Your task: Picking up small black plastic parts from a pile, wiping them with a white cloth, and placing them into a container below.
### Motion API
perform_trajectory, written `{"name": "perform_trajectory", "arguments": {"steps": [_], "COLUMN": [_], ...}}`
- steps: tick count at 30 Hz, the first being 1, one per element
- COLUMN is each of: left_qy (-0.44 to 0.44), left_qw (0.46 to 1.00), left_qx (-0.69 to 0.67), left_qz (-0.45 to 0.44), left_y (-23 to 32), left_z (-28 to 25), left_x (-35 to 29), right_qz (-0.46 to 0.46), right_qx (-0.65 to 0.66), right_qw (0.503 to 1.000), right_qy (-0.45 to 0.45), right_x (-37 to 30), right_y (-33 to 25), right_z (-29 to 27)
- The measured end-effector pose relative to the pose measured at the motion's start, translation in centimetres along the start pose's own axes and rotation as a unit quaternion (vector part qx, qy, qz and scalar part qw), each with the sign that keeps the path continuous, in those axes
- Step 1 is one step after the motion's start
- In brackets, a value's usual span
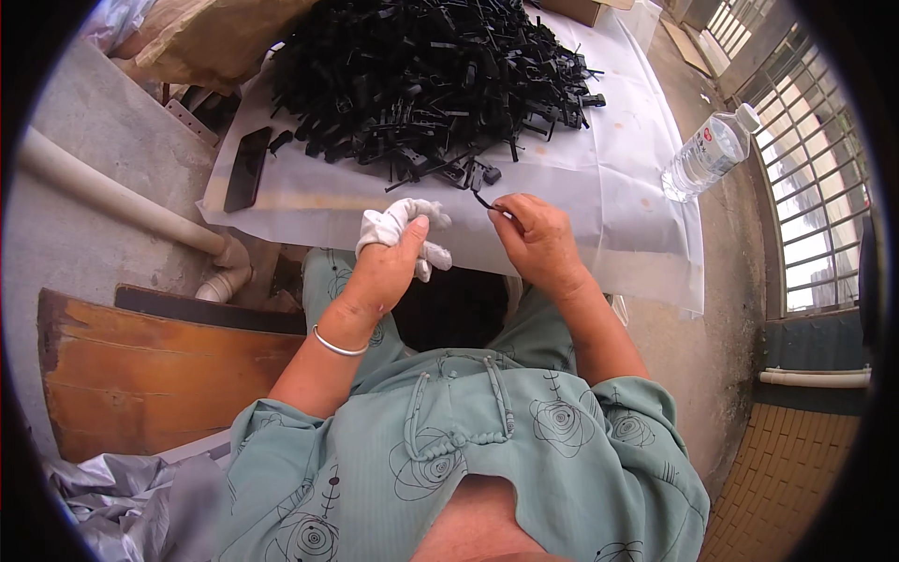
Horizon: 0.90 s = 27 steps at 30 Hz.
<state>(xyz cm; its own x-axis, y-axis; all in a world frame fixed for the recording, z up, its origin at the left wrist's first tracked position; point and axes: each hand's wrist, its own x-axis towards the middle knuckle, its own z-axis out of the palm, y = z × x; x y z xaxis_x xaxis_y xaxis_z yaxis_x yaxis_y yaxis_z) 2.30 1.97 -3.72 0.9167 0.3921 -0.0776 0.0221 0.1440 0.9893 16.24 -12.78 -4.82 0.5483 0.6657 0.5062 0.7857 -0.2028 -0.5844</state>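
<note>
My right hand (543, 242) pinches the thin stem of a small black plastic part (481, 199) between thumb and forefinger, just over the table's near edge. The part's far end meets the front of a large pile of similar black plastic pieces (412, 84), so its outline there is hard to separate. To its left, my left hand (391, 255) is half curled with a gap between thumb and fingers, and nothing shows in it. A white glove (382, 225) covers its fingers; the thumb is bare. A silver bangle (339, 343) circles that wrist.
White sheeting (646, 234) covers the table. A dark phone (247, 169) lies at its left edge, and a clear water bottle (707, 155) stands on the right. A brown sack (211, 42) is at the far left. Below are a pipe (122, 192) and wooden board (159, 375).
</note>
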Motion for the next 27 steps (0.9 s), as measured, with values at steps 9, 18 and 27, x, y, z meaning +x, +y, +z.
{"name": "perform_trajectory", "arguments": {"steps": [9,18,27], "left_qy": [0.007,-0.056,0.055], "left_qw": [0.988,0.997,0.973], "left_qx": [-0.155,-0.025,0.172], "left_qz": [0.004,0.040,0.141], "left_y": [1.4,1.9,0.8], "left_z": [2.0,2.5,2.4], "left_x": [-0.7,-1.6,-1.4], "right_qz": [-0.040,0.169,0.053], "right_qx": [0.158,0.334,0.277], "right_qw": [0.986,0.923,0.952], "right_qy": [-0.026,-0.089,-0.123], "right_x": [-0.2,0.8,-0.4], "right_y": [-5.0,-4.4,-4.0], "right_z": [-1.1,-0.1,0.8]}}
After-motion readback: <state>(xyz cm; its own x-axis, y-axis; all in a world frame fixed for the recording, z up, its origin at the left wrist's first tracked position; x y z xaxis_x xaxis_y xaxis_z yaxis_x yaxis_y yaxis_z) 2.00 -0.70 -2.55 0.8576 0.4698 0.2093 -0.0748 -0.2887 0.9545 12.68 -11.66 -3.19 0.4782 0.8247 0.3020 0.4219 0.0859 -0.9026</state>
